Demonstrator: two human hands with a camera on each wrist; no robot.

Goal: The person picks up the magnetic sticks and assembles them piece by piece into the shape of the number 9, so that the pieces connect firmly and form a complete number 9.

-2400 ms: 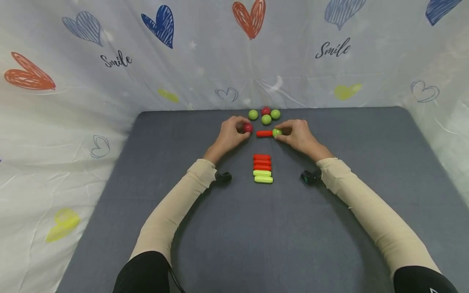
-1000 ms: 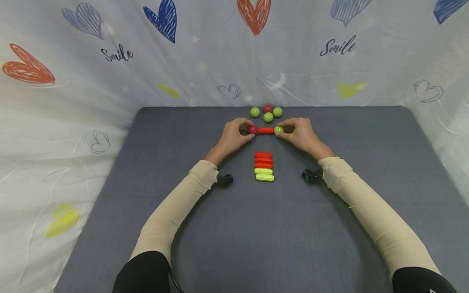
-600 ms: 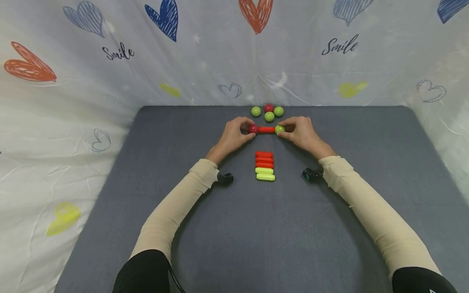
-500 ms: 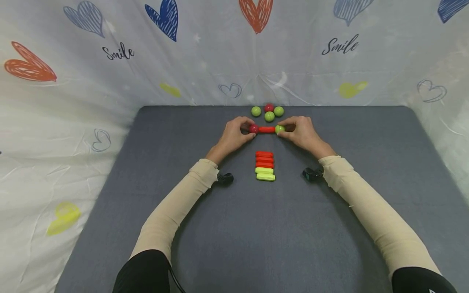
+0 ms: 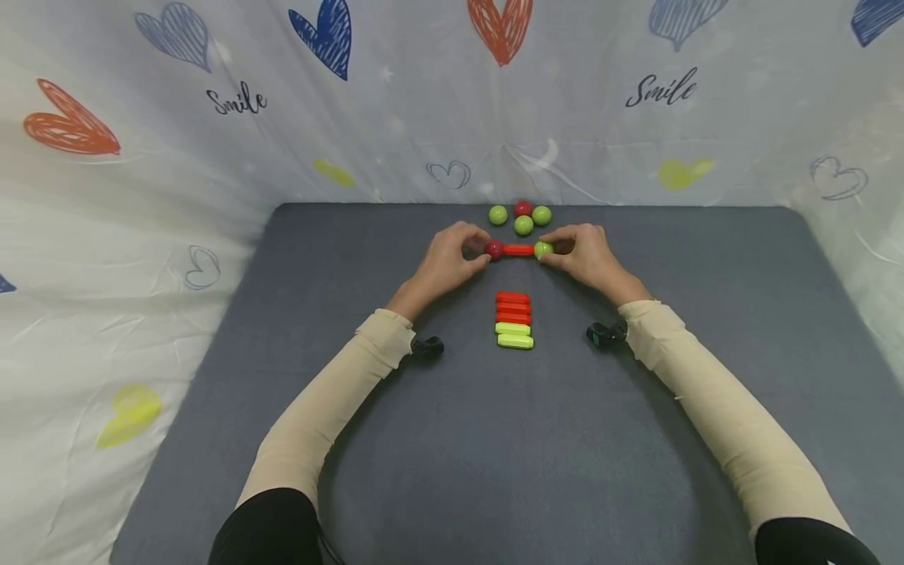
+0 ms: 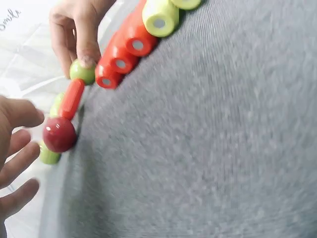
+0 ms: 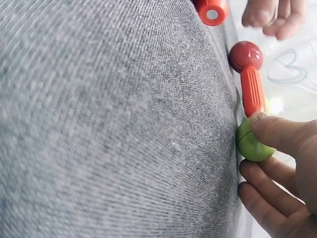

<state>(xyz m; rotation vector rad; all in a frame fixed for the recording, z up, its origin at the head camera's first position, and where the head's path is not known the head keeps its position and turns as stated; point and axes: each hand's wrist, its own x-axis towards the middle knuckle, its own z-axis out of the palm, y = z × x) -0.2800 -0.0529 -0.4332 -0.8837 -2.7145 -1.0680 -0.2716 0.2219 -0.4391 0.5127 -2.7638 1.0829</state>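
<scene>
A red ball (image 5: 494,249), a red ribbed rod (image 5: 519,250) and a green ball (image 5: 543,249) lie joined in a line near the table's back. My right hand (image 5: 586,255) pinches the green ball at the rod's right end between thumb and fingers. Beside the red ball, my left hand (image 5: 452,255) has its fingers spread; in the left wrist view a small gap separates them from the red ball (image 6: 59,134). In front lies a row of red rods (image 5: 513,308) and yellow-green rods (image 5: 514,335), with grey discs in their ends.
Behind the joined pieces sit several loose balls, green ones (image 5: 497,215) and a red one (image 5: 523,209). A grey cloth covers the table (image 5: 452,439). A white curtain (image 5: 395,118) printed with hearts hangs at its back edge.
The left hand brought the red ball rightward against the rod's left end, then let it go and drew slightly left. The right hand keeps its grip on the green ball.
</scene>
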